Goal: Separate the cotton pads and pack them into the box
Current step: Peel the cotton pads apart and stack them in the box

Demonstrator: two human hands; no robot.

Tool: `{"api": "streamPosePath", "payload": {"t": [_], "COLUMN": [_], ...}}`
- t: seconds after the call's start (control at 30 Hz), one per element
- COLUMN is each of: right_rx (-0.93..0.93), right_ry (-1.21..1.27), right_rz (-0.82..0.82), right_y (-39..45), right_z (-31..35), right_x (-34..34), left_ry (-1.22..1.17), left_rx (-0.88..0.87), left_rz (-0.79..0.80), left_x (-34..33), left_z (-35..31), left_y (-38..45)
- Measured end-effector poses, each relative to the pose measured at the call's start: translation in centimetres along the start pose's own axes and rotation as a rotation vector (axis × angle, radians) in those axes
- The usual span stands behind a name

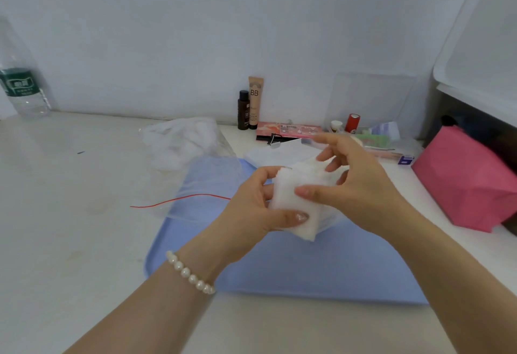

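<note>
At centre frame, above a blue tray (279, 269) on the tabletop (70, 227), the left hand (251, 213) grips a small stack of white cotton pads (291, 199), thumb across the lower edge. The right hand (358, 183) pinches the stack's upper-right side, index finger extended. The stack's long axis runs from lower right to upper left. A clear box seems to sit directly beneath the hands, mostly hidden. A zip bag (190, 169) of more pads lies at upper left.
</note>
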State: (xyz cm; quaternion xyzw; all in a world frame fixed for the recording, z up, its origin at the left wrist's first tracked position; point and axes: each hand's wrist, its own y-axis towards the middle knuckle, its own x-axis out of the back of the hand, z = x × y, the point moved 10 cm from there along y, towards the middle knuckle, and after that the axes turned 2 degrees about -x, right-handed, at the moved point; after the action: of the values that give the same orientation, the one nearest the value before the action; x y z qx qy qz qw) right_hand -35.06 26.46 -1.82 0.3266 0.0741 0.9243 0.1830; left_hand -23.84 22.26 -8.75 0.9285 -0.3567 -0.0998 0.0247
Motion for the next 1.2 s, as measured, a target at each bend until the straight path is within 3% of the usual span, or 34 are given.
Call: {"api": "streamPosePath", "payload": {"t": [0.1, 0.2, 0.3, 0.37, 0.47, 0.67, 0.87, 1.2], "right_rx": [-0.111, -0.132, -0.149, -0.173, -0.190, -0.204, -0.168, -0.214], "right_ry": [-0.031, 0.015, 0.193, 0.298, 0.075, -0.260, -0.368, -0.700], "right_rz": [0.228, 0.258, 0.062, -0.155, -0.311, -0.126, -0.053, -0.021], "right_y": [-0.4, -0.5, 1.0, 2.2, 3.2, 4.0, 4.0, 4.0], "right_z": [-0.6, -0.4, -0.5, -2.0, -4.5, -6.7, -5.3, -5.3], "right_x": [-1.6, -1.1, 3.4, 7.2, 8.7, 5.3, 5.4, 2.4], "left_ry": [0.055, 0.105, 0.179, 0.424, 0.705, 1.065, 1.234, 1.221], "left_rx": [-0.003, 0.006, -0.063, -0.214, -0.307, -0.333, -0.375, -0.400], "left_rz": [0.039, 0.074, -0.023, -0.148, -0.141, 0.028, 0.107, 0.073], "left_x": [-0.9, -2.2, -2.2, -1.4, -2.5, -5.6, -6.3, -5.8], "left_z": [-0.2, -1.3, -3.7, -5.9, -6.2, -2.9, -0.9, -0.4], "left_y": [0.2, 0.7, 1.6, 2.3, 3.2, 5.1, 5.1, 5.6]}}
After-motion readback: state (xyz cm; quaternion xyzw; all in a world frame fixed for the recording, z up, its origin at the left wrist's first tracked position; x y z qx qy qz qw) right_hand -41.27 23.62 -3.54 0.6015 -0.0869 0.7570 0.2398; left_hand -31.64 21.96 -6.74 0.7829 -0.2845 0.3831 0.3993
